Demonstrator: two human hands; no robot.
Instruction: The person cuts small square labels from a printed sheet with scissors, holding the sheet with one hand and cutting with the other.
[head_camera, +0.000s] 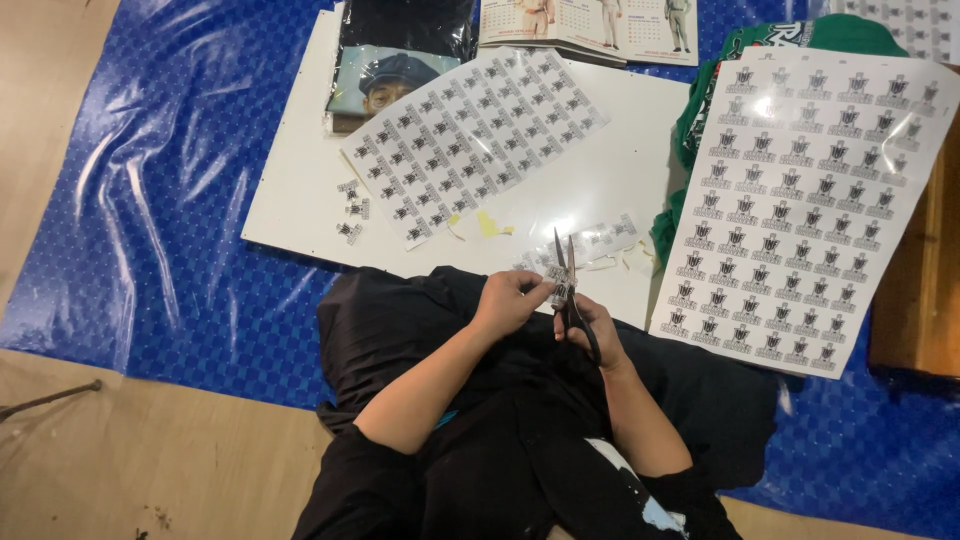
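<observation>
My right hand (592, 322) was closed through the handles of a pair of black scissors (567, 280), blades pointing up and away from me, slightly parted. My left hand (507, 300) pinched a small cut strip of printed stickers (556, 283) between thumb and fingertips, holding it right at the blades. Both hands worked over my lap, just at the near edge of a white board (300, 200) lying on a blue plastic sheet (150, 200). On the board lay a partly cut sticker sheet (470, 140), tilted, with a few loose cut stickers (352, 208) beside its left corner and yellowish paper scraps (487, 225) below it. A full sticker sheet (810, 200) lay to my right, overlapping a green cloth (690, 130). A calendar (590, 25) sat at the far edge
</observation>
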